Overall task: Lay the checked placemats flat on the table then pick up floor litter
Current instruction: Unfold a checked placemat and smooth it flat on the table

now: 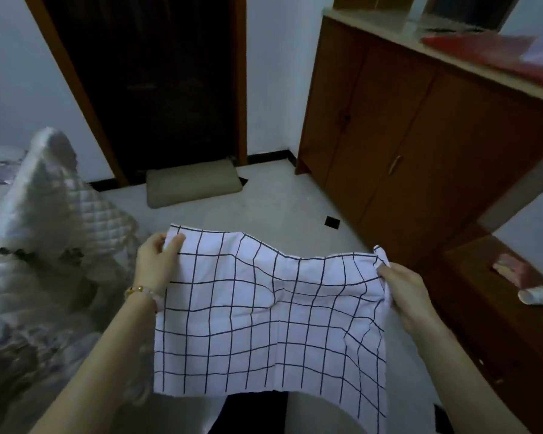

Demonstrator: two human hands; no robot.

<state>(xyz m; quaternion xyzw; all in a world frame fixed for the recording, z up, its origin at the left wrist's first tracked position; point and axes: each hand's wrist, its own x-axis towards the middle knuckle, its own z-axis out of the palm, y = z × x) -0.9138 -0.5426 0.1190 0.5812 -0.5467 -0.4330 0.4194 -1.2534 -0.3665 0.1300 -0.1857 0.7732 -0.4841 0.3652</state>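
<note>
A white placemat with a black checked grid [264, 311] hangs spread out in the air in front of me, above the floor. My left hand [156, 261] pinches its upper left corner, thumb on the front of the cloth. My right hand [405, 292] grips the bunched upper right corner. The cloth sags in the middle and its lower edge hangs free. A low dark wooden table [489, 324] stands at the right, beside my right hand.
On the low table lie a white roll [538, 295] and a pink item [511, 267]. A tall wooden cabinet [405, 136] stands at the back right. A quilted bedcover [44, 245] fills the left. A beige cushion [195, 186] lies before the dark doorway [157, 89].
</note>
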